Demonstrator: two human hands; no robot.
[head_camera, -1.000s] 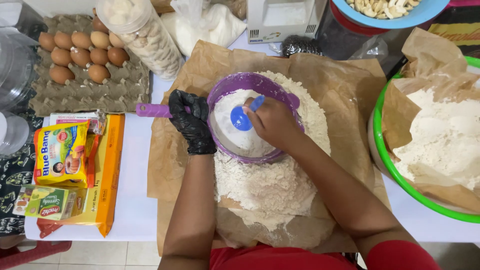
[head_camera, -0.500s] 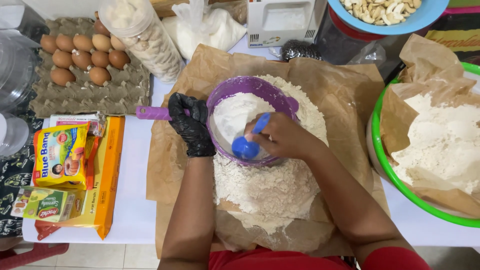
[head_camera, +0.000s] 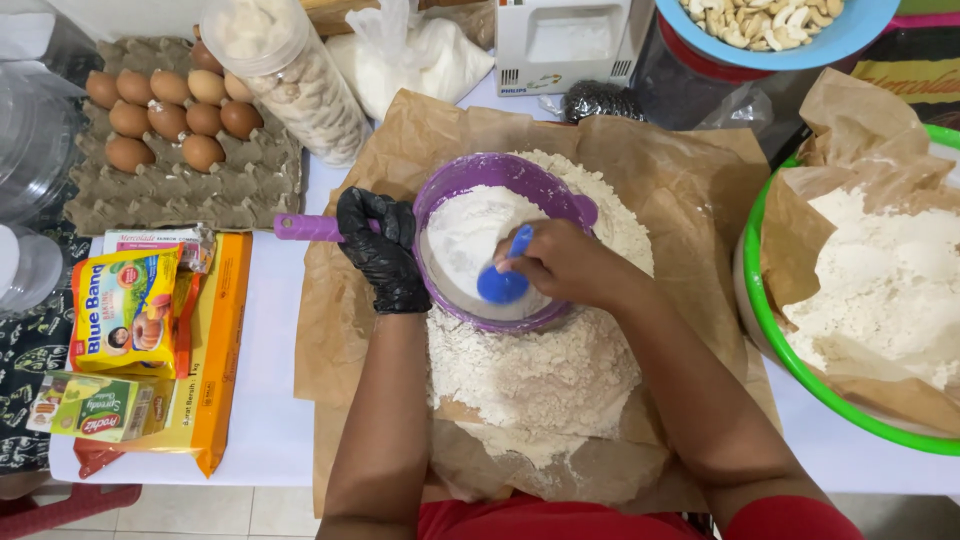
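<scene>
**Sieve full of flour, spoon going round inside**

We've got the purple sieve (head_camera: 500, 240) sitting over a heap of sifted flour (head_camera: 530, 380) on brown paper (head_camera: 690, 190), about the middle of the white table (head_camera: 265, 420). Our left hand (head_camera: 385, 255) – black glove on – has its fingers curled shut round the base of the sieve's handle, right where it meets the rim. Our right hand (head_camera: 565, 265) is inside the bowl, fingers closed on the stem of a blue spoon (head_camera: 503, 280) whose round end rests in the flour.

Handling-wise, we'd guess the sieve is light stiff plastic, though the flour load makes it bowl-heavy – so gripping close to the rim, as we do, looks steadier than holding the far tip. Flour is loose and dusty, so tilting would spill it. The spoon looks light and rigid; the stem is the obvious spot to pinch.

Direction: the sieve's long axis runs roughly across the table, handle pointing out to our left, bowl opening straight up. The spoon slants, with its bowl end nearer us and its stem up under our fingers.

Nearby: an egg tray (head_camera: 170, 170) on the far left, a green bowl (head_camera: 790, 360) lined with paper and flour on the right.
</scene>
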